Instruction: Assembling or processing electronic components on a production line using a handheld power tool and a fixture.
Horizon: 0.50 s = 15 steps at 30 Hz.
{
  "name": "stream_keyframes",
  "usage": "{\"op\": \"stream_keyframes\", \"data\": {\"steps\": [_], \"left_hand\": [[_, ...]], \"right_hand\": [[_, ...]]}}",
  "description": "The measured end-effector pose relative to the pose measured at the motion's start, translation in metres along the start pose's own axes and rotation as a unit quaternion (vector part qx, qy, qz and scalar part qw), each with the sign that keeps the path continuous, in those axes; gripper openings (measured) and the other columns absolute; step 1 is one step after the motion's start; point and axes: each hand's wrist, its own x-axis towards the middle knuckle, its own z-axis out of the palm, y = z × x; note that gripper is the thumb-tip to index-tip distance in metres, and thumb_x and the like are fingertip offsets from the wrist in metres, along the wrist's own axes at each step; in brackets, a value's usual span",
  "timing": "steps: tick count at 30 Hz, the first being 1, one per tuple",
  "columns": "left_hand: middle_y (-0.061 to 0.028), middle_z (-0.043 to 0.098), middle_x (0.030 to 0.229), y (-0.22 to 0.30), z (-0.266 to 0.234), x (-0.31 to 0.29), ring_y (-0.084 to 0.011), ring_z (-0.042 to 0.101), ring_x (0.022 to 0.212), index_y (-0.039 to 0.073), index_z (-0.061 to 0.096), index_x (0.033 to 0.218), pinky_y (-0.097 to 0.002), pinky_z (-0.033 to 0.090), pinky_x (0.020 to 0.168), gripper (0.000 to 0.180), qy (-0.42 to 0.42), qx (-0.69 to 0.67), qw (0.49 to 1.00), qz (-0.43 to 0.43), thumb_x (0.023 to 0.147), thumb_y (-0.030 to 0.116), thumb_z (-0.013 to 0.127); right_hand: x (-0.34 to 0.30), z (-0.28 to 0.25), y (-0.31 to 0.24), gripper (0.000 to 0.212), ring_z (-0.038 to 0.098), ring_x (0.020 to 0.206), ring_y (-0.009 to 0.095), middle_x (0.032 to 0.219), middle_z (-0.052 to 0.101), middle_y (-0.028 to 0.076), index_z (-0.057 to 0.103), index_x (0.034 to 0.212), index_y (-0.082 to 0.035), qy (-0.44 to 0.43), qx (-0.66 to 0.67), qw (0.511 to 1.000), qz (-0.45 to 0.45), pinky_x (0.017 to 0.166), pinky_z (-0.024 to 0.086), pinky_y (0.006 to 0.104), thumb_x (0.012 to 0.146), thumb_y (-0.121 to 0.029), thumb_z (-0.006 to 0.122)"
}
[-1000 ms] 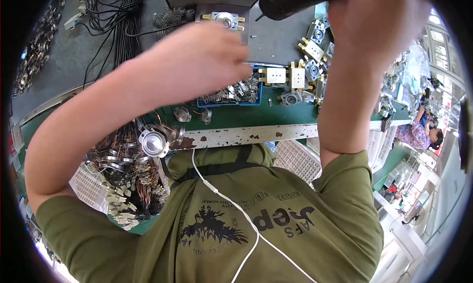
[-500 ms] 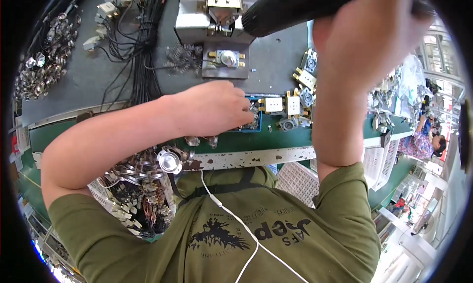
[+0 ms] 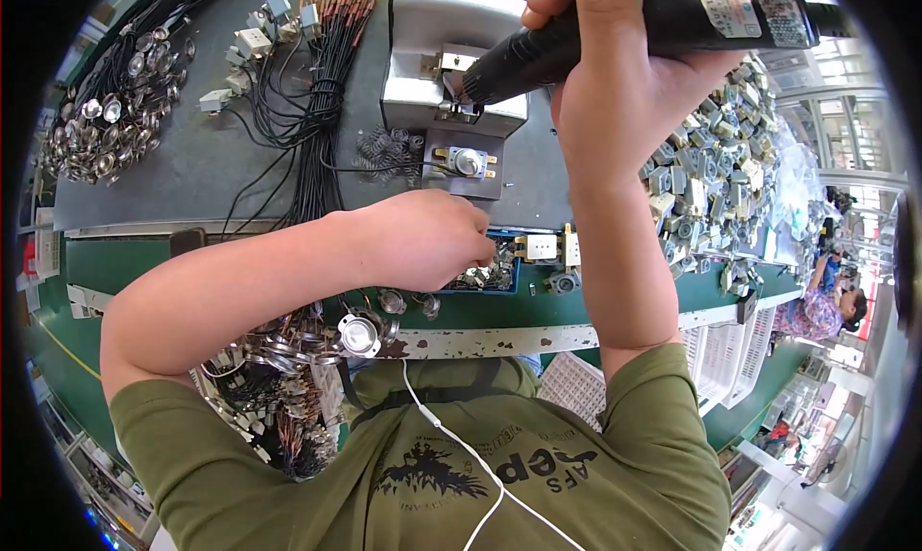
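Driver: black, thick-barrelled, tapering to a ribbed nose, pale labels toward the rear; held aslant above the table [image 3: 499, 343], well in from its near edge. [image 3: 538, 59]
Right hand: fingers wrapped round the barrel, a firm grip. [image 3: 611, 90]
Fixture: silver, upright; driver's nose at its front opening. Bit hidden; contact cannot be told. [image 3: 456, 13]
Stage: one unit seems in hand, partway along. Done, by the look of it: part set on the block. Fastening there looks not yet done, though the nose hides much. Count left: cannot tell.
Part: bright round cap on a pale body, brassy tabs both sides; lies flat, cap up. [image 3: 468, 162]
Block: low grey plate before the fixture, carrying the part. [image 3: 442, 188]
Cord: thin, black, from the bundle [image 3: 322, 105] over the springs [image 3: 384, 155] to the part; joined or merely lying there, cannot tell. [image 3: 360, 171]
Left hand: over the bin, fingers curled down and close together; whether they pinch a clip, cannot tell. [image 3: 423, 236]
Bin: blue, toward the table's near edge, loose metal clips [image 3: 485, 277] inside. [image 3: 517, 275]
Right side: white-faced unit [image 3: 541, 248] just beside the bin; heap of similar units [image 3: 720, 167] toward the table's right end.
Left side: heap of silver discs. [image 3: 115, 109]
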Motion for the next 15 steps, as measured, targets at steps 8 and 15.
{"op": "stream_keyframes", "data": {"steps": [8,15], "left_hand": [[-0.0131,0.069,0.092,-0.001,-0.002,-0.005,-0.034,0.069,0.095,0.008,0.077,0.098,-0.0467,0.057,0.083,0.02,-0.007,0.027,1.0,0.008,0.082,0.011,0.065],[-0.014,0.069,0.093,0.011,-0.029,-0.009,-0.0351,0.07,0.091,0.006,0.074,0.097,-0.0459,0.057,0.083,0.017,0.016,0.015,0.999,-0.034,0.082,0.008,0.066]], "right_hand": [[0.0,0.012,0.003,0.036,0.067,0.064,0.014,0.093,0.07,0.009,0.051,0.118,0.001,0.016,-0.019,1.0,-0.002,0.057,0.056,0.0263,0.09,0.001,0.074],[0.047,-0.01,0.012,0.029,0.072,0.074,0.015,0.093,0.074,0.009,0.063,0.11,0.0,-0.348,0.059,0.934,0.064,0.067,0.059,0.028,0.087,-0.008,0.078]]}}
